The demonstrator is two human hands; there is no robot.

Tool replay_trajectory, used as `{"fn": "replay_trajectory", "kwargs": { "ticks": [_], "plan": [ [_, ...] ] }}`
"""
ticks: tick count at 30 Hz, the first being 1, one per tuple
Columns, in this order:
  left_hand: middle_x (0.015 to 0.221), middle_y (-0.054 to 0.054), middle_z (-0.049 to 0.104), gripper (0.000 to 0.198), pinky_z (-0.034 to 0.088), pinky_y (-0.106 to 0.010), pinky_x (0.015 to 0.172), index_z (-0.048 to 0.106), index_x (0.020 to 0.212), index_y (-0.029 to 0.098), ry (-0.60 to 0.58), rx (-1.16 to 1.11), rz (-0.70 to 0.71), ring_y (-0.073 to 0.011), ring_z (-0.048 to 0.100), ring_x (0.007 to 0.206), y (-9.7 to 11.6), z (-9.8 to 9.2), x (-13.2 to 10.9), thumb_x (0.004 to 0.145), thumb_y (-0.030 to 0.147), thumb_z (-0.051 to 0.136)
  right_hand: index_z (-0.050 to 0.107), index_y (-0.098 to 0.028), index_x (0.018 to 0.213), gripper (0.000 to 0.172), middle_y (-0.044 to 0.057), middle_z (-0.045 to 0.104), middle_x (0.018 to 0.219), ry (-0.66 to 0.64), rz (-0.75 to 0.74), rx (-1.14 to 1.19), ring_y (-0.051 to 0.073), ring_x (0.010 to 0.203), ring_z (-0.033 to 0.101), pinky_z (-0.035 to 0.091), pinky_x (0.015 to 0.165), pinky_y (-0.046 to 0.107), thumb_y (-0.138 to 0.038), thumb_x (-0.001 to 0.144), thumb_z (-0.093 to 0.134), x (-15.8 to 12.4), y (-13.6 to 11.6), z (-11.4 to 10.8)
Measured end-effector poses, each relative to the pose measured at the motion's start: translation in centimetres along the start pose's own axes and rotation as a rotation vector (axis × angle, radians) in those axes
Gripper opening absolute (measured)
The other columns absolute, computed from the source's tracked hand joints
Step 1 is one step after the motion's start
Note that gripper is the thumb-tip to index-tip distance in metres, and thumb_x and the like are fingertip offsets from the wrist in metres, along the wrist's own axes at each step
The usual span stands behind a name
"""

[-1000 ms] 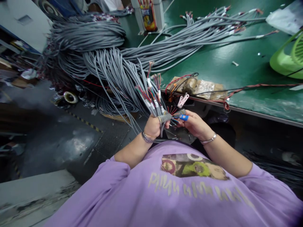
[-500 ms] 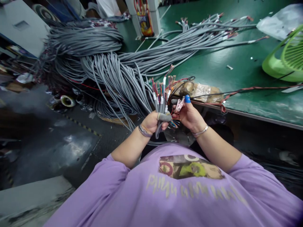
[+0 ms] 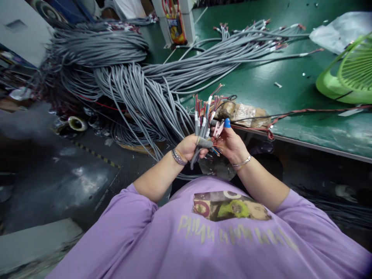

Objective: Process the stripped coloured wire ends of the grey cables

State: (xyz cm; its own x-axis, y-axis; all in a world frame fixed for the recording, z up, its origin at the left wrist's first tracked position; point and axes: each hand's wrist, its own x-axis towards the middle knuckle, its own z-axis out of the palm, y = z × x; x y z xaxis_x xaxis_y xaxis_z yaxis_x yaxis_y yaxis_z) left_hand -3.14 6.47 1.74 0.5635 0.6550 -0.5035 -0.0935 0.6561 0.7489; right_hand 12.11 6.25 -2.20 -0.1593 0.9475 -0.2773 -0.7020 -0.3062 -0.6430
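Observation:
My left hand (image 3: pixel 188 148) is closed around a bundle of grey cables (image 3: pixel 204 124). A grey covering wraps its thumb, which lies across the cables. White bands circle the cable ends, and thin red and other coloured wires (image 3: pixel 199 104) fan out above them. More loose coloured wires (image 3: pixel 216 150) poke out beside the left fingertips. Just to the right, my right hand (image 3: pixel 231 142) has a blue cover on its thumb tip. Between that thumb and the fingers is a small pink clip-like piece (image 3: pixel 217 130); its exact kind is hard to make out.
A green table (image 3: pixel 296 89) carries long grey cables (image 3: pixel 232 54), a brown taped block (image 3: pixel 247 114), a twisted red-black cord (image 3: pixel 305 111), a green fan (image 3: pixel 343 77) and a plastic bag (image 3: pixel 340 33). Large cable coils (image 3: pixel 101 46) are heaped at left, with strands hanging past the table edge.
The view has shifted slightly. My right hand has come closer to the left one, and the cable ends lean a little more to the right. Both grips stay the same.

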Motion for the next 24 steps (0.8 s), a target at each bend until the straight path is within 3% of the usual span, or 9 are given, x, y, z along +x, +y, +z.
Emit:
{"fn": "replay_trajectory", "kwargs": {
  "ticks": [9, 16, 21, 24],
  "plan": [
    [0.049, 0.004, 0.052, 0.024, 0.034, -0.019, 0.031, 0.061, 0.071, 0.012, -0.02, 0.007, 0.039, -0.0061, 0.042, 0.033, -0.2, 0.2, 0.1, 0.054, 0.018, 0.078, 0.065, -0.023, 0.082, 0.05, 0.001, 0.069, 0.075, -0.016, 0.025, -0.033, 0.016, 0.067, 0.06, 0.051, 0.068, 0.031, -0.072, 0.074, 0.071, -0.3, -0.1, 0.6],
    [0.048, 0.004, 0.053, 0.025, 0.033, -0.019, 0.031, 0.06, 0.073, 0.013, 0.011, 0.013, 0.053, -0.0063, 0.041, 0.032, -0.1, 0.4, -0.4, 0.055, 0.018, 0.076, 0.066, -0.024, 0.085, 0.057, 0.001, 0.07, 0.077, -0.104, 0.033, -0.03, 0.015, 0.067, 0.06, 0.052, 0.065, 0.029, -0.08, 0.076, 0.061, -0.6, -0.1, -0.2],
    [0.043, 0.003, 0.051, 0.027, 0.034, -0.021, 0.033, 0.058, 0.065, 0.014, 0.042, 0.095, 0.138, -0.0086, 0.043, 0.032, -1.1, 0.6, -1.7, 0.054, 0.026, 0.079, 0.068, -0.023, 0.089, 0.063, 0.004, 0.071, 0.083, -0.106, 0.106, -0.042, 0.015, 0.066, 0.06, 0.052, 0.062, 0.029, -0.083, 0.079, 0.054, -1.5, -0.8, -0.1],
    [0.043, 0.001, 0.053, 0.028, 0.036, -0.021, 0.038, 0.058, 0.061, 0.014, 0.102, 0.15, 0.27, -0.0082, 0.045, 0.034, -2.3, 1.2, -2.6, 0.059, 0.032, 0.079, 0.069, -0.021, 0.089, 0.051, 0.003, 0.07, 0.081, -0.103, 0.118, -0.042, 0.013, 0.063, 0.058, 0.052, 0.061, 0.027, -0.071, 0.081, 0.063, -1.7, -1.2, 0.2]
  ]
}}
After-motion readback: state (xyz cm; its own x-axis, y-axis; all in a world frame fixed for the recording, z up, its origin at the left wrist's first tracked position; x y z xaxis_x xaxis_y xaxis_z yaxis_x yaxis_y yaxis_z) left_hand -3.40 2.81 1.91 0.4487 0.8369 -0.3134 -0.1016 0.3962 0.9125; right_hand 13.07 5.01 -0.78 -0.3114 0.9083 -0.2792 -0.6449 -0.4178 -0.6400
